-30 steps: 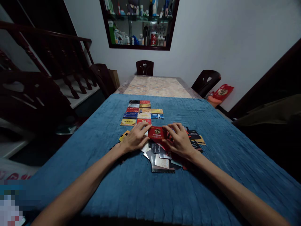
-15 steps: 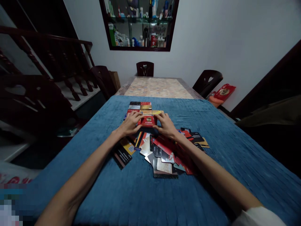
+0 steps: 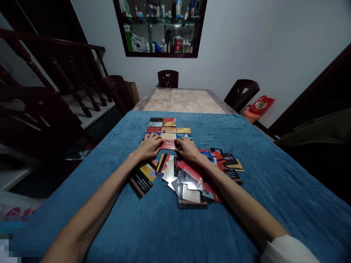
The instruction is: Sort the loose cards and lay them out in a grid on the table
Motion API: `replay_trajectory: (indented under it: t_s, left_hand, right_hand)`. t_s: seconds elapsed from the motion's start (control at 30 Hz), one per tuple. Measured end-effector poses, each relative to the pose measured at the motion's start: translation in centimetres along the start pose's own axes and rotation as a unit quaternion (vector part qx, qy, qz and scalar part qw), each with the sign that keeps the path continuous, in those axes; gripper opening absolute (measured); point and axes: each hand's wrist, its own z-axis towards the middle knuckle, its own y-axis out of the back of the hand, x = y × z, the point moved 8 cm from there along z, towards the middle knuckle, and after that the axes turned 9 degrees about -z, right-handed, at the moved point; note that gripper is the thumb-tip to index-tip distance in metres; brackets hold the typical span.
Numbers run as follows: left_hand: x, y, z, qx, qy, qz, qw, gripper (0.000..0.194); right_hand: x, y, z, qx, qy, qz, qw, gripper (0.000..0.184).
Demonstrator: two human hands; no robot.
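Observation:
A red card (image 3: 168, 144) lies at the near edge of neat rows of cards (image 3: 168, 130), just below a pale card. My left hand (image 3: 150, 145) has its curled fingers and thumb at the card's left edge. At its right edge, the fingers of my right hand (image 3: 187, 148) are bent in and touching it. Under my right wrist and forearm spreads a loose pile of cards (image 3: 192, 193), overlapping at many angles. A few more cards, one black and one yellow (image 3: 140, 181), lie beside my left forearm and partly beneath it.
A blue cloth (image 3: 115, 226) covers the near part of the table, with the patterned tabletop (image 3: 183, 100) bare beyond. Dark wooden chairs (image 3: 168, 79) stand around it. A red bag (image 3: 261, 106) is on the right, and a wall cabinet (image 3: 161, 34) is behind.
The red card has come down flat against the row, and a pale card above it now shows. My right hand has drawn slightly nearer and left. The whole view has shifted a little.

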Motion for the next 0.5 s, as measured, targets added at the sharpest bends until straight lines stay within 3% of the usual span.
replay_trajectory:
  t_s: [0.5]
  left_hand:
    - [-0.42,0.27,-0.25,-0.007,-0.023,0.011,1.0,0.023]
  right_hand:
    - [0.5,0.42,-0.37,-0.026,0.028,-0.014,0.999,0.028]
